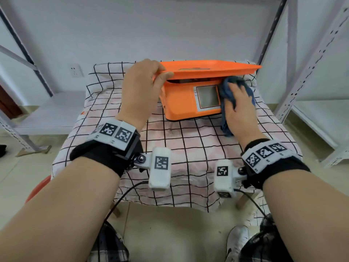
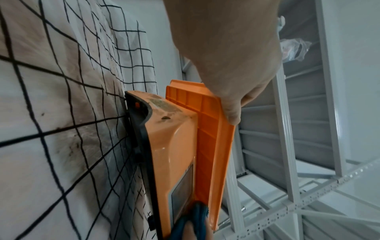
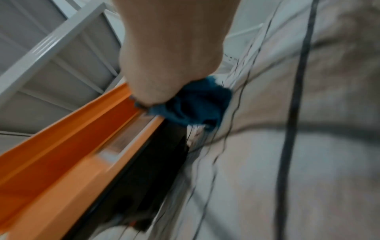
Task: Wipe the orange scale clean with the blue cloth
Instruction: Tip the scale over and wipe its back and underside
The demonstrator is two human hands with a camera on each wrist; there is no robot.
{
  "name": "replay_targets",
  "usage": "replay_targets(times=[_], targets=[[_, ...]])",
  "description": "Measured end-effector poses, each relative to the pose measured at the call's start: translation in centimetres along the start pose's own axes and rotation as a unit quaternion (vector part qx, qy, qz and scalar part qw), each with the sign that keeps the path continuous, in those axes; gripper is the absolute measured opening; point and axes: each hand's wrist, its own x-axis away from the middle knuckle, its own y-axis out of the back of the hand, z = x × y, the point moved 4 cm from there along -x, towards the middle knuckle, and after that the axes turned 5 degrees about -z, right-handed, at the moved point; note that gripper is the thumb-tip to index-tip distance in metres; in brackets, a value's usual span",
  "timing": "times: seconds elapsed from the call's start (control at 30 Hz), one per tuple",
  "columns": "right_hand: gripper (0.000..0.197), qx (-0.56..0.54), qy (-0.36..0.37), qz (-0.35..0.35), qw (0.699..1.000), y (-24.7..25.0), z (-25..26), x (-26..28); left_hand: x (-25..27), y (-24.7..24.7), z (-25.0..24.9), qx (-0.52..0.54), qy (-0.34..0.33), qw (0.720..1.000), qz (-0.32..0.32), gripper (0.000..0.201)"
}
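The orange scale point(image 1: 181, 103) stands at the back of the table, its grey display point(image 1: 207, 96) facing me. My left hand point(image 1: 143, 86) grips the left edge of its orange weighing tray point(image 1: 213, 69), thumb under the rim, and the tray's left side is tilted up. From the left wrist view I see the tray's ribbed underside point(image 2: 213, 146) and dirt marks on the scale body point(image 2: 164, 110). My right hand point(image 1: 238, 108) holds the bunched blue cloth point(image 1: 226, 87) against the scale's front right, beside the display. The right wrist view is blurred, with the cloth point(image 3: 195, 105) bunched under the fingers.
A grid-patterned tablecloth point(image 1: 170, 144) covers the small table. White metal shelving point(image 1: 321, 91) stands close on the right, and a low white shelf point(image 1: 52, 110) on the left. A red stool edge point(image 1: 37, 188) shows at the table's front left corner.
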Motion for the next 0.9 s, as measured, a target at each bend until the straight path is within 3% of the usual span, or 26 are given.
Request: replay_targets(times=[0.07,0.1,0.23,0.33,0.4,0.47,0.6,0.67,0.77,0.83,0.9], targets=[[0.043,-0.025,-0.091,-0.070,0.993,-0.7,-0.2,0.0,0.2,-0.4,-0.7,-0.005,-0.022,1.000,0.000,0.025],[0.043,-0.027,-0.089,-0.080,0.992,-1.5,0.7,0.3,0.3,-0.6,-1.0,-0.008,-0.033,0.999,0.000,0.025],[0.043,-0.084,0.060,0.021,0.994,-4.7,6.7,2.8,0.5,-0.8,-1.3,-0.029,-0.075,0.997,-0.001,0.026],[0.043,-0.052,0.209,0.138,0.967,-5.2,9.3,3.9,0.4,-0.8,-1.2,-0.036,-0.081,0.996,0.000,0.026],[0.045,-0.052,0.248,0.203,0.946,-4.6,9.0,3.5,0.5,-0.7,-1.1,-0.033,-0.072,0.997,0.002,0.026],[0.048,-0.076,0.218,0.211,0.950,-3.3,7.2,2.2,0.3,-0.5,-0.8,-0.022,-0.046,0.999,0.002,0.027],[0.049,-0.055,0.080,0.114,0.989,0.1,0.7,-0.1,-0.1,-0.2,0.5,0.004,0.011,1.000,-0.009,0.026],[0.048,-0.047,0.019,0.078,0.996,1.0,-1.1,-0.4,0.0,-0.4,0.2,0.000,0.002,1.000,-0.005,0.025],[0.047,-0.045,-0.078,-0.033,0.995,0.8,-0.8,-0.7,0.2,-1.1,-0.8,-0.006,-0.021,1.000,-0.002,0.027],[0.048,-0.059,-0.085,-0.048,0.993,-0.8,1.9,0.1,0.3,-1.5,-1.4,-0.013,-0.042,0.999,-0.001,0.028],[0.047,-0.096,-0.006,-0.008,0.995,-2.5,5.6,1.5,0.2,-1.7,-1.5,-0.018,-0.054,0.998,-0.005,0.029]])
